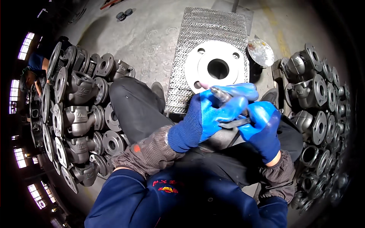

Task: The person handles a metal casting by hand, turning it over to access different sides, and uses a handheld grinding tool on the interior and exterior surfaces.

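Observation:
My left hand (216, 112), in a blue coated glove, is closed around a die grinder (222, 95) with a metal nose and a pinkish tip. A black lever-like piece (235, 123) sticks out between my gloves. My right hand (262, 121), gloved the same way, is closed on the rear part of the tool, which its fingers mostly hide. Just beyond my hands, a pale grey flanged casting (194, 68) shows its round face, bore and bolt holes. The tool's tip is at the flange's near edge; whether it touches I cannot tell.
A ridged metal plate (205, 24) lies beneath the casting. Stacks of grey flanged valve bodies (80, 116) rise on my left, with more valve bodies (304, 93) on my right. A round stained metal disc (261, 52) sits beside the plate. Another person (36, 64) bends at far left.

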`<state>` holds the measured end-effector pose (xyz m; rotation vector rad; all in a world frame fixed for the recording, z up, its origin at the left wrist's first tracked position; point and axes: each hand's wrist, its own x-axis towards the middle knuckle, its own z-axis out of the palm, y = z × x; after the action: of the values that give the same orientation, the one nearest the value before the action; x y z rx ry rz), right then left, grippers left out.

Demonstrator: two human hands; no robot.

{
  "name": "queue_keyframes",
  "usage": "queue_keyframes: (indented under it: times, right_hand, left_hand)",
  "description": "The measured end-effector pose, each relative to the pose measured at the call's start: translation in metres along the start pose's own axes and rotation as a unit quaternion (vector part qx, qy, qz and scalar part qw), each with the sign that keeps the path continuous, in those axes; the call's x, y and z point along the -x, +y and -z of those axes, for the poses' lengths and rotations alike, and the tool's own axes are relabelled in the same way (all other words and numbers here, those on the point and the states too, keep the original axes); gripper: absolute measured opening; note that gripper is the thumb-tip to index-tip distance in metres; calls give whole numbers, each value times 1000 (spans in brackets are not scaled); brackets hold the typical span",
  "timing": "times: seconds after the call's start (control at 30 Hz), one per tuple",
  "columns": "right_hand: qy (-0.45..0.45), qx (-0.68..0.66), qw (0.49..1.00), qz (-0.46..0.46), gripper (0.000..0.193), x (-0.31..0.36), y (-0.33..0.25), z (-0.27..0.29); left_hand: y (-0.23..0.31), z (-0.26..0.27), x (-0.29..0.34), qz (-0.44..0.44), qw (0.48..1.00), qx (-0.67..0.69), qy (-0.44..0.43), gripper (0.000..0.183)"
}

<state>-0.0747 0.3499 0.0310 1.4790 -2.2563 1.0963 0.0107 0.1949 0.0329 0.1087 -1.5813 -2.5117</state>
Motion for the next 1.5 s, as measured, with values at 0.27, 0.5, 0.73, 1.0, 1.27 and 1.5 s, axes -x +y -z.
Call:
queue_keyframes:
  times: [0.27,0.5,0.73,1.0,1.27,1.5]
  right_hand:
    - [-84,-185,880,-430,17,-38,117,-18]
    - [-168,27,936,-309,48,-29,243,-119]
    - [-59,-150,957,-242,29,-66,218,-105]
    - [70,3,995,-65,20,-58,66,-70]
    - [14,-328,898,-292,27,-55,50,-86]
    - [121,-104,979,-129,33,-43,30,-68]
  left_hand:
    - [59,92,-25,-95,933,-317,139,32]
    - [21,138,-42,91,943,-319,-4,53]
    - [-17,140,-37,222,974,3,42,54]
    - [-17,118,-38,178,978,68,83,53]
    - [14,115,-11,127,980,43,148,57]
    - [9,108,-27,125,981,17,147,45]
